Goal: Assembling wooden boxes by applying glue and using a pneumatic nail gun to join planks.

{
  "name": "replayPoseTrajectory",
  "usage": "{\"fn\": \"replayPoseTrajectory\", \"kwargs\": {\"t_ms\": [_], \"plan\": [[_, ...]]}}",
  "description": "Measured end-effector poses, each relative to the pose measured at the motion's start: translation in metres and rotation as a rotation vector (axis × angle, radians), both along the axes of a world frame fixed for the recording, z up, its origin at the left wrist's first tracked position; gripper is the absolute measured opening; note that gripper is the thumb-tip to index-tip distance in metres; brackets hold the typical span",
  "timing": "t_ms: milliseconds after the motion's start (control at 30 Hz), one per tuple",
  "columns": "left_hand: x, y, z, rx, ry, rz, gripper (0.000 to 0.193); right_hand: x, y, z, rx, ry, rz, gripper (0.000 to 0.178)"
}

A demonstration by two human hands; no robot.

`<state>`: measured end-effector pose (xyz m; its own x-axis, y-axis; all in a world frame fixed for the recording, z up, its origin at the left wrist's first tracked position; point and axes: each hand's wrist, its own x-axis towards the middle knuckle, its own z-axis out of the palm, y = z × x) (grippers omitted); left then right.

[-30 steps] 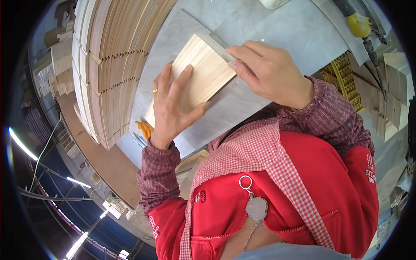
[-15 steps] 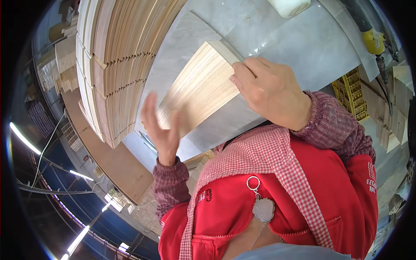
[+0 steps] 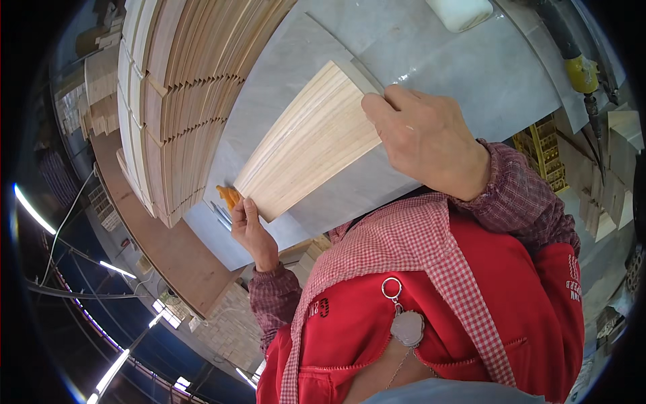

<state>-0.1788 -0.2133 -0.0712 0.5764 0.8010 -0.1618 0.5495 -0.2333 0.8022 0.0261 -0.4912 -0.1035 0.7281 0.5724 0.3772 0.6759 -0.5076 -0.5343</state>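
A pale wooden board [image 3: 306, 145], or a few laid close together, is held between my two hands above a grey work surface [image 3: 464, 87]. Lengthwise lines run along it, and its far right end shows some thickness. My left hand [image 3: 253, 237] pinches the near left corner, thumb on top. At the opposite end my right hand [image 3: 431, 143] grips the edge with curled fingers; its fingertips are partly hidden behind the wood. Just beyond my left fingers lies a small orange thing [image 3: 229, 196], possibly a cloth, beside some thin metal rods [image 3: 220, 214].
Tall stacks of notched wooden boards [image 3: 182, 87] rise close on the left. A brown panel [image 3: 178, 262] stretches below them. A white container [image 3: 461, 12] sits at the far edge. On the right are a yellow crate [image 3: 544, 158] and a yellow-and-black tool [image 3: 580, 73] with a hose.
My left hand, blurred and open over the board before, has come down and closed on its near left corner. My right hand keeps its hold; the board has shifted slightly.
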Motion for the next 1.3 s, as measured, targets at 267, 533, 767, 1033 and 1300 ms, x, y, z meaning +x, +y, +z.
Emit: {"fn": "replayPoseTrajectory", "kwargs": {"t_ms": [267,533,767,1033,1300], "plan": [[0.002,0.002,0.004,0.137,0.063,-0.027,0.024,0.001,-0.001,-0.003,0.039,0.066,-0.001,0.012],[0.100,-0.059,0.027,0.570,0.037,-0.968,0.075,0.016,-0.006,-0.006,0.016,0.334,0.139,0.014],[0.130,-0.088,0.008,0.637,0.089,-1.062,0.089,0.009,-0.011,0.004,0.109,0.592,0.137,0.014],[0.132,-0.088,0.000,0.661,0.038,-1.056,0.084,-0.019,-0.035,-0.027,0.434,0.626,0.048,0.007],[0.133,-0.089,-0.002,0.620,0.015,-1.046,0.086,-0.034,-0.027,-0.022,0.288,-0.003,0.011,0.021]]}}
